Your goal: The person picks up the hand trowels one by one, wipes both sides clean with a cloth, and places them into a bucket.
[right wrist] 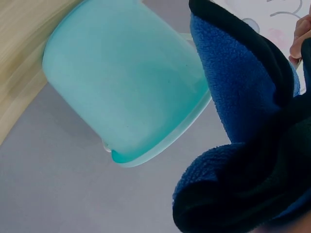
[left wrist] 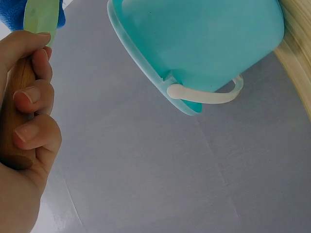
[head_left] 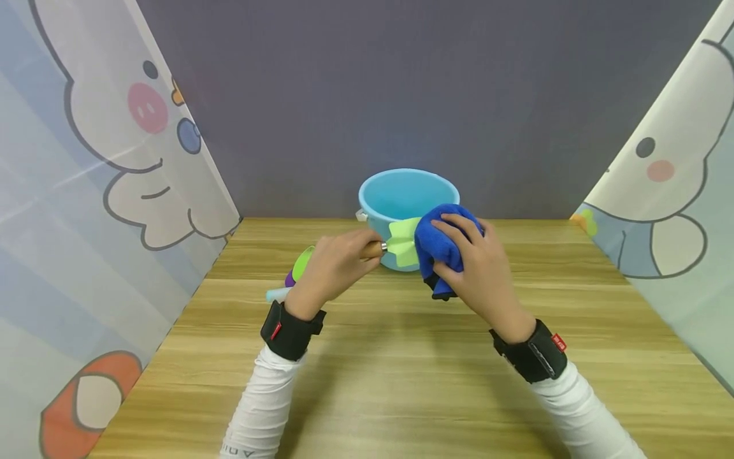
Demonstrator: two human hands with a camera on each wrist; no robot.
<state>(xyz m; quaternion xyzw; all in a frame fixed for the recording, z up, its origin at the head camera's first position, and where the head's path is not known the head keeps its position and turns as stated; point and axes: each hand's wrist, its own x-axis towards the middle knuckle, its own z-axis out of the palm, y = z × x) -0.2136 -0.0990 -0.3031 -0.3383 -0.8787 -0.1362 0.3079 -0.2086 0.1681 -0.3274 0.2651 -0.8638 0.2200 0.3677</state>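
My left hand [head_left: 341, 258] grips the wooden handle [left wrist: 22, 111] of a small garden shovel with a light green blade [head_left: 403, 242]. In my right hand [head_left: 478, 268] is a bunched blue cloth [head_left: 441, 242] with black edging, wrapped against the far end of the blade. The cloth hides that end of the blade. Both hands hold these things above the table, in front of a light blue bucket [head_left: 378, 220]. The right wrist view shows the cloth [right wrist: 243, 87] close up, its folds covering most of the right fingers.
The bucket stands at the back of the wooden table [head_left: 395, 382], near a grey wall [head_left: 401, 89]. Its white handle [left wrist: 209, 95] hangs at the side. A green and purple item [head_left: 301, 264] and a pale blue one [head_left: 276, 294] lie partly hidden behind my left hand.
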